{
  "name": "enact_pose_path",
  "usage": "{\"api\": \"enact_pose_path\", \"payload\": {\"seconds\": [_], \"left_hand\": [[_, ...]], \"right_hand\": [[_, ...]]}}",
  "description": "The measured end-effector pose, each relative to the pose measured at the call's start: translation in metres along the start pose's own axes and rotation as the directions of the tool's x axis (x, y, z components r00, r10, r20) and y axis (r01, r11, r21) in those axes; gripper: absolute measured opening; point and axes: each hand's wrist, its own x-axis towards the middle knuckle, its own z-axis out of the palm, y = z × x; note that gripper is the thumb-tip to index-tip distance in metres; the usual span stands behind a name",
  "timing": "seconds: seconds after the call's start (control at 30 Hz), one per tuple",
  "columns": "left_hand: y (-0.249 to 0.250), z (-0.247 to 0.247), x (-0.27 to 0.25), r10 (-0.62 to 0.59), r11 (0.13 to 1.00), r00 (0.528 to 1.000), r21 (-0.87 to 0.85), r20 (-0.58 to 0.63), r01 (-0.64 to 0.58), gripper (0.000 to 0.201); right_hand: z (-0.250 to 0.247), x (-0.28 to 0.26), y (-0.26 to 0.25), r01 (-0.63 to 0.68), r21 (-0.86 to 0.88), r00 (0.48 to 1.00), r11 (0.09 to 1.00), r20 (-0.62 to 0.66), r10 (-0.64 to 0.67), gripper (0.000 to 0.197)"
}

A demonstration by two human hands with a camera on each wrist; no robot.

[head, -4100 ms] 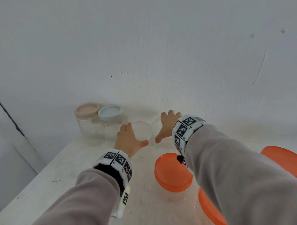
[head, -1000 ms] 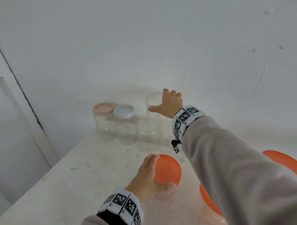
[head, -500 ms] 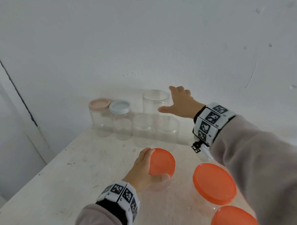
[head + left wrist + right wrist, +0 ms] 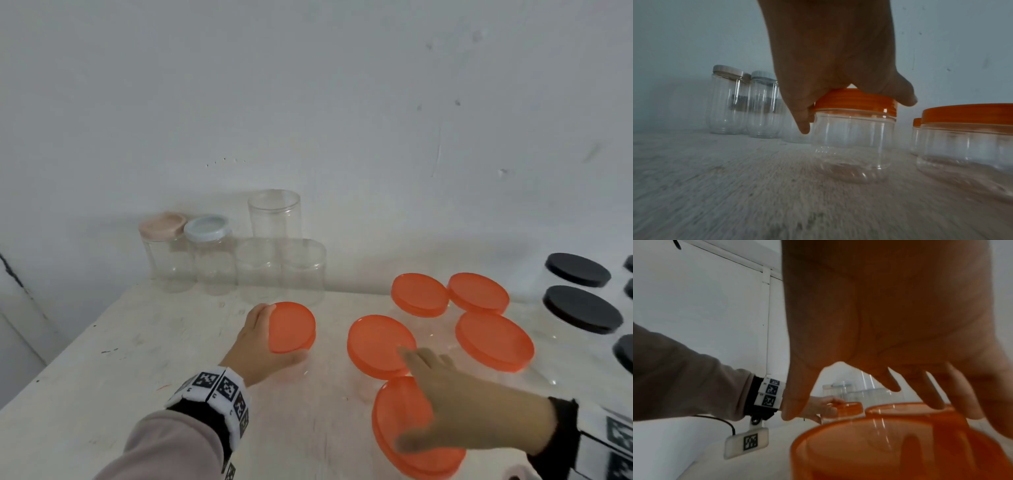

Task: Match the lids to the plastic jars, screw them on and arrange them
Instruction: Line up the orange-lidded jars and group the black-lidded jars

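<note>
My left hand [image 4: 260,342] grips the small orange-lidded jar [image 4: 291,327] from the left, fingers and thumb curled round its lid [image 4: 855,100]. The jar's clear body [image 4: 853,138] stands on the table. My right hand [image 4: 431,401] hangs with spread fingers over the nearest large orange-lidded jar [image 4: 411,445]. In the right wrist view the palm [image 4: 869,366] sits just above that lid [image 4: 890,451]; whether they touch I cannot tell. Several more orange-lidded jars [image 4: 380,346] stand to the right.
Against the wall stand a pink-lidded jar [image 4: 162,226], a blue-lidded jar [image 4: 207,228] and two clear jars [image 4: 303,270] with a third clear jar [image 4: 274,212] stacked on them. Black-lidded jars [image 4: 582,310] crowd the right edge. The white table [image 4: 137,342] ends at the left.
My right hand has drawn back from the stacked clear jar at the wall down to the near orange lid. The view has swung right. The left hand keeps its hold on the small jar.
</note>
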Motion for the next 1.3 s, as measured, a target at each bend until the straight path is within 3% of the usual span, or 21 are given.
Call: {"api": "enact_pose_path", "payload": {"seconds": [0.13,0.27,0.43,0.57,0.77,0.93,1.2,1.3], "left_hand": [[0.007,0.007,-0.014,-0.030,1.000,0.997,-0.001,-0.069,0.030,0.112],[0.022,0.003,-0.027,-0.039,0.999,0.994,-0.015,-0.097,0.037,0.107],[0.056,-0.014,-0.036,0.098,0.990,0.975,-0.083,-0.200,-0.117,0.101],[0.093,-0.021,-0.036,0.192,0.953,0.944,-0.179,-0.270,-0.245,0.104],[0.132,0.000,-0.030,0.272,0.929,0.937,-0.195,-0.218,-0.315,0.111],[0.142,0.028,-0.028,0.261,0.945,0.948,-0.153,-0.180,-0.289,0.111],[0.143,0.041,-0.020,0.238,0.952,0.960,-0.159,-0.151,-0.261,0.107],[0.143,0.045,-0.019,0.254,0.944,0.957,-0.179,-0.141,-0.277,0.106]], "right_hand": [[0.033,0.000,0.003,-0.015,0.048,0.999,0.999,-0.044,0.017,0.134],[0.044,-0.005,0.005,0.022,0.092,0.993,0.996,-0.113,-0.012,0.129],[0.040,-0.023,0.020,0.053,0.074,0.990,0.996,-0.136,-0.042,0.125],[0.018,-0.042,0.039,0.008,0.149,0.968,0.989,-0.250,0.030,0.125],[-0.037,-0.037,0.065,-0.028,0.323,0.825,0.946,-0.527,0.204,0.114],[-0.082,0.009,0.074,-0.049,0.414,0.698,0.909,-0.637,0.328,0.105],[-0.105,0.054,0.061,-0.115,0.415,0.740,0.903,-0.570,0.356,0.096],[-0.109,0.061,0.053,-0.140,0.420,0.723,0.897,-0.575,0.382,0.084]]}}
